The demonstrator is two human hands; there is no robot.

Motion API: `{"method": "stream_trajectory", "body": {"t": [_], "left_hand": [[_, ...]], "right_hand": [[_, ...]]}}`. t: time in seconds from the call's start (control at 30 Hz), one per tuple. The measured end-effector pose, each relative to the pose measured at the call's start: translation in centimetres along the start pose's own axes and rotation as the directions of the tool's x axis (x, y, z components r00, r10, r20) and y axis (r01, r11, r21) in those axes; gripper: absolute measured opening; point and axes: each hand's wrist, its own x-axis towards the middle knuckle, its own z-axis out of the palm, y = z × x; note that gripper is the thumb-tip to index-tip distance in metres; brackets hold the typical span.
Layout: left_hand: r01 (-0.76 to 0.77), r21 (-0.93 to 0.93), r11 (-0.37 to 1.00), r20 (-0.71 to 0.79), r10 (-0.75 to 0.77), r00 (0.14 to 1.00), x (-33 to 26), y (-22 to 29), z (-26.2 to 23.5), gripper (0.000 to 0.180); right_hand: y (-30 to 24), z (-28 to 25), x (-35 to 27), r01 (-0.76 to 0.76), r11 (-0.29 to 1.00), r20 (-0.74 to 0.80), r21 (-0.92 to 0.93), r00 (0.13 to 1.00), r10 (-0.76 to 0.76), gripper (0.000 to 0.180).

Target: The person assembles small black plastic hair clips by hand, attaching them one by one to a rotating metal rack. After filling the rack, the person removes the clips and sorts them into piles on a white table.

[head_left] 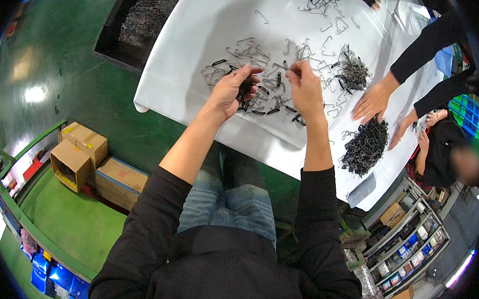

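Both hands were busy: my left hand (235, 89) cupped a bunch of dark clips (245, 89) while my right hand (303, 82) pinched one wire clip (280, 66), so I pulled slowly to avoid tangles over the white table (190, 54).

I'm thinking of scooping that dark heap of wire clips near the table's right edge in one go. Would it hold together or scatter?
The dark heap of wire clips looks tangled, so it would probably lift in clumps. Strays would likely snag and drop, as the loose clips scattered on the white sheet suggest. Each clip looks thin, bent and stiff, so unlikely to roll.
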Motion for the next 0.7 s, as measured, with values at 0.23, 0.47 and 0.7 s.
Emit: {"method": "stream_trajectory", "body": {"t": [0.23,0.47,0.7], "left_hand": [[-0.095,-0.021,0.995,0.008,0.095,0.995,1.9,-1.0,1.3,0.02],[-0.087,0.03,0.996,-0.052,0.088,0.995,1.6,0.2,0.0,0.027],[-0.087,-0.112,0.99,-0.039,0.083,0.996,0.4,-0.1,-0.8,0.051]], "right_hand": [[1.3,1.4,-1.7,-0.119,0.987,-0.006,-0.108,0.993,0.119,0.014],[2.1,3.9,-1.2,-0.242,0.853,-0.087,-0.462,0.97,0.228,0.023],[1.2,5.2,-1.6,-0.252,0.824,-0.105,-0.508,0.967,0.231,0.018]]}}
